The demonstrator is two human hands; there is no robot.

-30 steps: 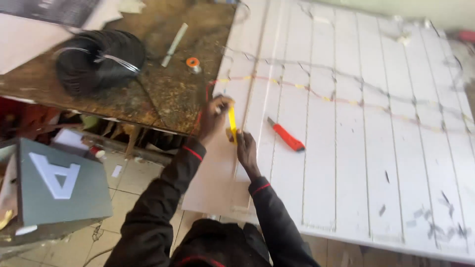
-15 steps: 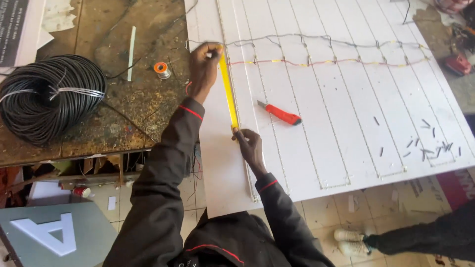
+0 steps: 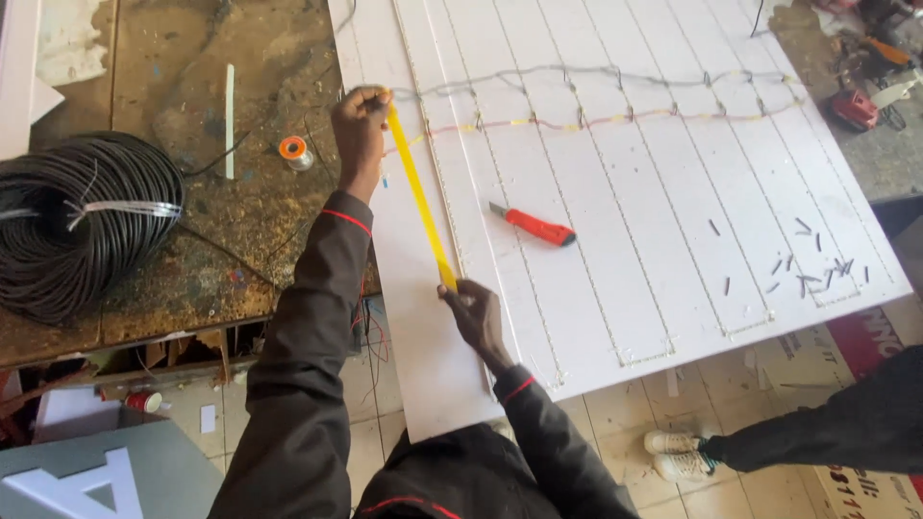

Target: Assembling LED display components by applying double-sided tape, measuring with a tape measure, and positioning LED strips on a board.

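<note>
One yellow tape measure (image 3: 420, 197) is lying stretched along the left edge of the single white grooved panel (image 3: 673, 240), running from the panel's upper left corner down toward its near edge. The left hand (image 3: 360, 135) is pinching the far end of the tape at that corner, fingers closed on it; the right hand (image 3: 473, 312) is pressing the near end down against the panel, fingers bent over it. Whether a tape case sits under either hand is hidden. On the panel, right of the tape, one red utility knife (image 3: 534, 225) is lying flat, apart from both hands. Across the panel's far part, two strands of wiring (image 3: 596, 96) are trailing, one grey and one yellowish. Near the panel's right edge, many small dark bits (image 3: 798, 259) are lying scattered, too small to count. Left of the panel, one black cable coil (image 3: 82, 221) is being cut off by the frame, and one small orange spool (image 3: 293, 150) is sitting beside it on the worn workbench (image 3: 260, 58).
</note>
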